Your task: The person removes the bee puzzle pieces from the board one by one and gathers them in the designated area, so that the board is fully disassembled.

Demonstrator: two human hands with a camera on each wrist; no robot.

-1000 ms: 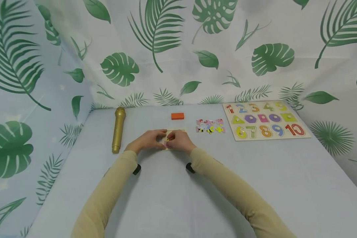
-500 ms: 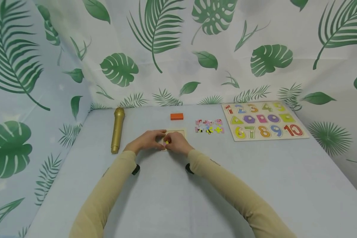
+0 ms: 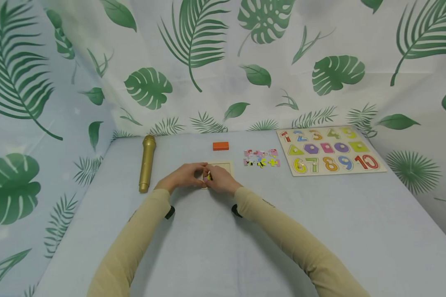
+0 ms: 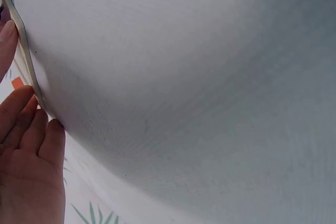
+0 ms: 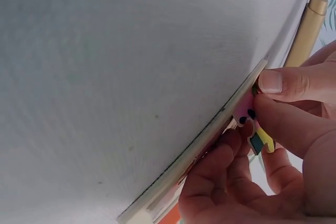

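Observation:
A small, pale wooden puzzle board (image 3: pixel 227 166) with a raised rim lies on the table, partly hidden under both hands. My left hand (image 3: pixel 183 175) holds its left side, thumb near the close corner and fingers at the far edge. In the left wrist view those fingertips touch the thin board edge (image 4: pixel 27 59). Over the board, my right hand (image 3: pixel 223 179) pinches a jigsaw piece (image 5: pixel 266 139) between thumb and fingers. Yellow, pink and black show on that piece, which is tilted up in the right wrist view.
More jigsaw pieces (image 3: pixel 261 158) lie right of the board. An orange block (image 3: pixel 221 146) sits behind it. A gold microphone (image 3: pixel 147 165) lies to the left, and a number-and-shape puzzle (image 3: pixel 330 151) at the back right. Leaf-print cloth (image 3: pixel 208 90) hangs behind the table.
My right hand has shifted slightly left and turned the jigsaw piece, so some black now shows on it. The left hand has stayed on the board's left side.

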